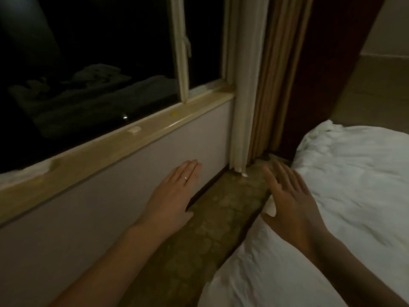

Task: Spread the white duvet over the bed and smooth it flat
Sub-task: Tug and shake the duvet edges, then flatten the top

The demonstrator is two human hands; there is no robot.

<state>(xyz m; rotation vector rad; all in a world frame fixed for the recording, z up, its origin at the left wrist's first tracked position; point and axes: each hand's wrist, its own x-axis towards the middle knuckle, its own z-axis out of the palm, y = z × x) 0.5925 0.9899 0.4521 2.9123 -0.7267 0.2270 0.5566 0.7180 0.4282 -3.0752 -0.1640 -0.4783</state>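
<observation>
**Both Hands Extended, Duvet at Right Edge of View**

Forearms enter from the bottom of the head view and reach forward over a narrow strip of patterned carpet point(221, 218) between wall and bed.

1. Left hand point(174, 196): fingers straight and held together, palm down, gripping nothing. It appears in front of the pale wall panel point(110, 185) under the window sill point(124, 140); whether it touches the wall cannot be told. A ring point(186, 178) sits on one finger.

2. Right hand point(290, 202): fingers straight and slightly spread, palm down, gripping nothing. It lies over the near edge of the white duvet point(354, 185), and a small fold of white fabric shows just under the thumb side. Contact with the fabric looks likely but cannot be confirmed.

3. Duvet position: it covers the bed at the right of the view, from the bottom edge up to a bunched corner near the curtains. Its surface is wrinkled, with creases running across it.

4. Surroundings: a dark window point(88, 63) with a pale frame fills the upper left. A white curtain point(245, 85) and a tan curtain point(278, 74) hang side by side in the corner, reaching the floor.
</observation>
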